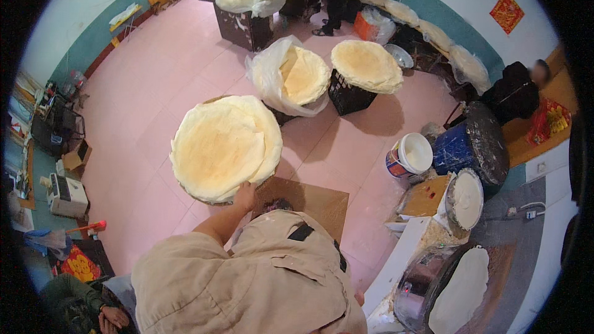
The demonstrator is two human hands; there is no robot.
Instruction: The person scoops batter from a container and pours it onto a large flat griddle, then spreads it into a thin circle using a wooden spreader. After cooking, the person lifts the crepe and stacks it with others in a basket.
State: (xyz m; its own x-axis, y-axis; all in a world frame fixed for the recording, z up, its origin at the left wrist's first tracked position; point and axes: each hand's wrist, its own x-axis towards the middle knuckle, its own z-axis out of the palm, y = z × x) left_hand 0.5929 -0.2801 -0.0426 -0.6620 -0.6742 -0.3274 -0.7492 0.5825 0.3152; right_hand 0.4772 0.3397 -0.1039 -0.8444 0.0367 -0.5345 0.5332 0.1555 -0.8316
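Ideally, the left hand (245, 196) touching the flatbread stack (224, 145) should press its rim lightly; I cannot tell its or the right hand's (359, 298) grip.

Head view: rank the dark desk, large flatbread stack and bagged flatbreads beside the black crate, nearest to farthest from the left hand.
1. Large flatbread stack: left hand at its near edge.
2. Bagged flatbreads: ahead and right, beside the black crate.
3. Dark desk: farther ahead, beyond both.
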